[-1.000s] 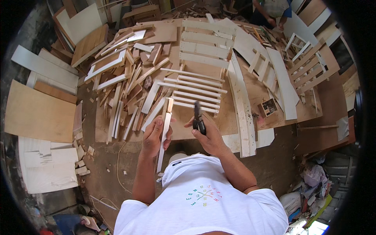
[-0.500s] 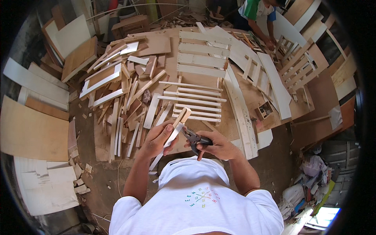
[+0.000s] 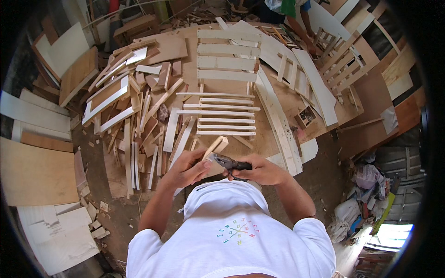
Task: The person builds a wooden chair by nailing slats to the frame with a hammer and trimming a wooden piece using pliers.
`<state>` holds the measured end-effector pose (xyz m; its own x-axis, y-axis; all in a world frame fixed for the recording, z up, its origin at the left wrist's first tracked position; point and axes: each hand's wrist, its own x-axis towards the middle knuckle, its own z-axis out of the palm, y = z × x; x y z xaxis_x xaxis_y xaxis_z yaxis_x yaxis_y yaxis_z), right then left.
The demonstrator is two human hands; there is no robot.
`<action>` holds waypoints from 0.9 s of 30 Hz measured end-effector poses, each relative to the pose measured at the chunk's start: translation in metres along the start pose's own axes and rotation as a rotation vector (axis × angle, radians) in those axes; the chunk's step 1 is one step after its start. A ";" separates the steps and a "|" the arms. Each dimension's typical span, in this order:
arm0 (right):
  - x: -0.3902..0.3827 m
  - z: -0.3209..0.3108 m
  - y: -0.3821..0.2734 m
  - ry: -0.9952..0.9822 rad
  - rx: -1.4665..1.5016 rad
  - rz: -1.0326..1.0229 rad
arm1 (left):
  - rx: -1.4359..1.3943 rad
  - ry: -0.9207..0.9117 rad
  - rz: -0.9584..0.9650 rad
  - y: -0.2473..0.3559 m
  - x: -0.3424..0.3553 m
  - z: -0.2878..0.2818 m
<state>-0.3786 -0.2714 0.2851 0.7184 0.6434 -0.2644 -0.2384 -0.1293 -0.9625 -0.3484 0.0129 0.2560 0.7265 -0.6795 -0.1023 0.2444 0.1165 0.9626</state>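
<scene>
My left hand [image 3: 187, 167] grips a short pale wooden strip [image 3: 215, 147], tilted with its far end pointing up and to the right, close in front of my chest. My right hand [image 3: 257, 169] is closed around the dark handles of a pair of pliers [image 3: 229, 163], whose jaws point left and meet the strip near my left thumb. Whether the jaws bite on something in the wood is too small to tell. Beyond my hands lies a row of thin white slats [image 3: 218, 113] on a large workbench [image 3: 194, 69].
A heap of wood offcuts and strips [image 3: 134, 116] covers the bench's left half. A slatted frame [image 3: 227, 55] lies at the back, long boards [image 3: 278, 118] to the right. Plywood sheets [image 3: 34, 171] lean at left. Another person [image 3: 292, 9] stands at the far edge. Bags [image 3: 361, 199] sit lower right.
My left hand has drawn the wooden strip in toward my chest and tilted it. The pliers have swung from pointing upward to lying level, jaws against the strip.
</scene>
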 end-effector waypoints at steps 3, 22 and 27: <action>0.000 0.005 0.013 0.053 0.014 0.093 | 0.165 0.044 0.040 0.007 -0.003 0.001; -0.016 0.015 -0.008 0.019 -0.159 -0.025 | 0.139 0.034 0.070 0.004 -0.019 0.019; -0.012 0.021 0.015 -0.024 -0.113 -0.052 | 0.267 -0.001 0.095 0.002 -0.026 0.016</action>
<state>-0.4045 -0.2648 0.2750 0.7116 0.6693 -0.2138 -0.1251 -0.1788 -0.9759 -0.3772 0.0193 0.2642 0.7373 -0.6755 -0.0085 -0.0027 -0.0155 0.9999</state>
